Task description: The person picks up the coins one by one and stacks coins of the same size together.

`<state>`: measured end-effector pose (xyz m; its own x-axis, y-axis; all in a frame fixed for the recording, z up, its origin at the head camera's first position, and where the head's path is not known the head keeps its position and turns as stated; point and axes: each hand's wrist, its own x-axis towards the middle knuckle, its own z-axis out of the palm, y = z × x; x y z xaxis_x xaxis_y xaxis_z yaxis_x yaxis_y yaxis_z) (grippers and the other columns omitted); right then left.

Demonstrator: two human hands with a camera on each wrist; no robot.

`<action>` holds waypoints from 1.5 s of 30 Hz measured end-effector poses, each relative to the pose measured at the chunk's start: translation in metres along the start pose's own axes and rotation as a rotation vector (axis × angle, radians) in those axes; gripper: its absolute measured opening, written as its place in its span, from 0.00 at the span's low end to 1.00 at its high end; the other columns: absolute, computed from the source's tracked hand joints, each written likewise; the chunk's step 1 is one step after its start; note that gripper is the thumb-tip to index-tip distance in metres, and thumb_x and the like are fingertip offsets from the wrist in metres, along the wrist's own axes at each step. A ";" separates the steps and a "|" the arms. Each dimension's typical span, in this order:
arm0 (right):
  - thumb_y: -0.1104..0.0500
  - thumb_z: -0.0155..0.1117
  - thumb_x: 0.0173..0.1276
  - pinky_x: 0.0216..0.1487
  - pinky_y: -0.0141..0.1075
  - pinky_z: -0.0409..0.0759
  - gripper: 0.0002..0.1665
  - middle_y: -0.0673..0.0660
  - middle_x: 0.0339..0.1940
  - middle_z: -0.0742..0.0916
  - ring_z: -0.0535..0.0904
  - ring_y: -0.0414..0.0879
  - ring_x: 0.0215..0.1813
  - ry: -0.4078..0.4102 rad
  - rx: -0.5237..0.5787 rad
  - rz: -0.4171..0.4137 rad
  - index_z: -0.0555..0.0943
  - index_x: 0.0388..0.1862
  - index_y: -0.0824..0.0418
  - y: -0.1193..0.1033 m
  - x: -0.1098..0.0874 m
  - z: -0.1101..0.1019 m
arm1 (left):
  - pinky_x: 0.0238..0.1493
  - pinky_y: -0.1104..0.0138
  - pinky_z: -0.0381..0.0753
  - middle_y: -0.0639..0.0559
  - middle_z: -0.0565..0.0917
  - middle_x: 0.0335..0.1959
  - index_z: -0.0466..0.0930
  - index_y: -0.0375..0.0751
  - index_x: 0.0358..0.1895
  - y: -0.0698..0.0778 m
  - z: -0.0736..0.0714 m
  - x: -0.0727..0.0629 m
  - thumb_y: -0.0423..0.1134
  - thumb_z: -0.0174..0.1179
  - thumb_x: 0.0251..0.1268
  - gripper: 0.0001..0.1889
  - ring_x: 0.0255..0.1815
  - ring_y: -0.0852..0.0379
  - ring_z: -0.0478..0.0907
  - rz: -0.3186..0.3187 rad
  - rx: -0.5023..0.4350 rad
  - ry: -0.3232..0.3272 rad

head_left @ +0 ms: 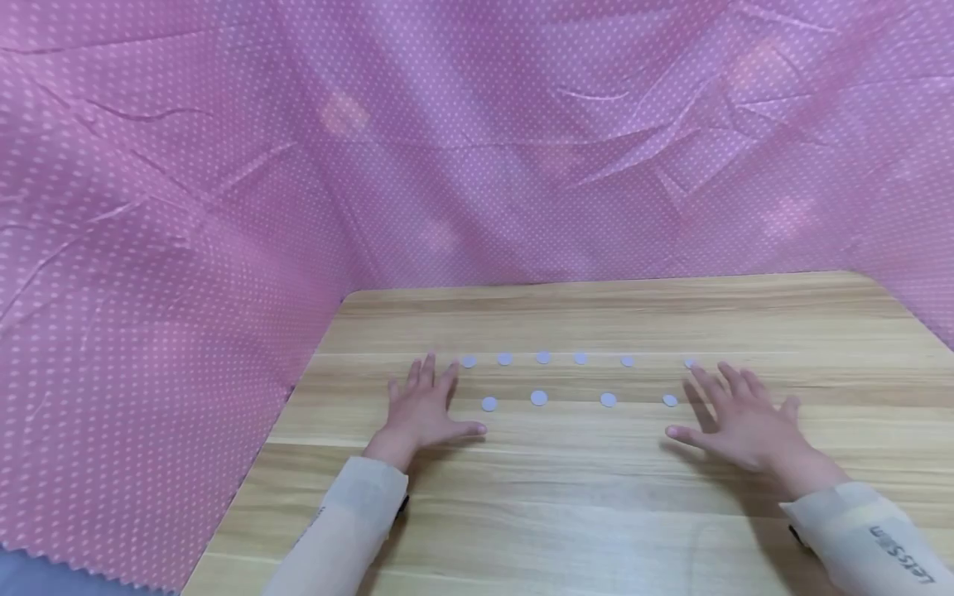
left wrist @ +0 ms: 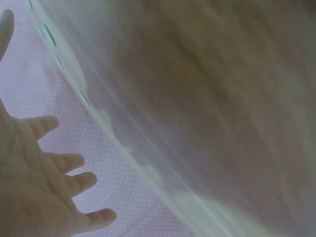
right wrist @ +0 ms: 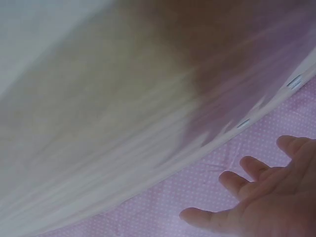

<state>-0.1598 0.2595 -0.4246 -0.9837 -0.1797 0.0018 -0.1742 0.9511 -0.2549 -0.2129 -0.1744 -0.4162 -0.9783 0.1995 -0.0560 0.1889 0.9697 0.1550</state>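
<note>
Several small pale round discs lie flat on the wooden table (head_left: 566, 480) in two rows. My left hand (head_left: 421, 414) is spread palm down at the left end of the rows, its index fingertip close to the leftmost back disc (head_left: 468, 362) and its thumb close to the leftmost front disc (head_left: 489, 404). At the other end my right hand (head_left: 745, 426) has its fingers spread, with the index fingertip right at the rightmost back disc (head_left: 689, 363). The rightmost front disc (head_left: 669, 401) lies beyond that thumb. Both wrist views show straight, separated fingers and bare palms.
Pink cloth with white dots (head_left: 477, 149) hangs behind the table and along its left and right sides. Between the hands, more discs stand in line, such as a middle front disc (head_left: 539, 398). Light sleeves cover both forearms.
</note>
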 end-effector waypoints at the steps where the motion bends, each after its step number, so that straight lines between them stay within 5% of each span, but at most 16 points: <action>1: 0.21 0.49 0.55 0.47 0.79 0.31 0.63 0.74 0.73 0.51 0.44 0.79 0.67 0.000 -0.001 -0.005 0.40 0.78 0.53 -0.002 0.000 0.001 | 0.64 0.36 0.34 0.39 0.41 0.76 0.48 0.54 0.76 0.000 0.000 0.000 0.80 0.57 0.36 0.61 0.75 0.39 0.37 0.000 0.003 0.002; 21: 0.19 0.53 0.50 0.53 0.77 0.44 0.60 0.68 0.68 0.66 0.56 0.70 0.67 0.077 -0.050 -0.190 0.63 0.71 0.57 -0.053 0.012 0.015 | 0.65 0.40 0.45 0.40 0.59 0.71 0.61 0.49 0.71 0.008 0.001 -0.009 0.76 0.62 0.38 0.55 0.71 0.41 0.53 0.058 -0.006 -0.008; 45: 0.19 0.57 0.47 0.57 0.70 0.53 0.60 0.65 0.66 0.70 0.63 0.64 0.66 0.109 -0.045 -0.348 0.66 0.70 0.57 -0.107 0.033 0.037 | 0.63 0.46 0.55 0.45 0.70 0.63 0.73 0.51 0.63 0.016 0.006 -0.001 0.66 0.66 0.47 0.39 0.65 0.45 0.63 0.105 -0.072 0.001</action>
<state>-0.1721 0.1428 -0.4332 -0.8636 -0.4692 0.1844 -0.4989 0.8481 -0.1783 -0.2080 -0.1579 -0.4197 -0.9537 0.2988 -0.0347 0.2833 0.9310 0.2302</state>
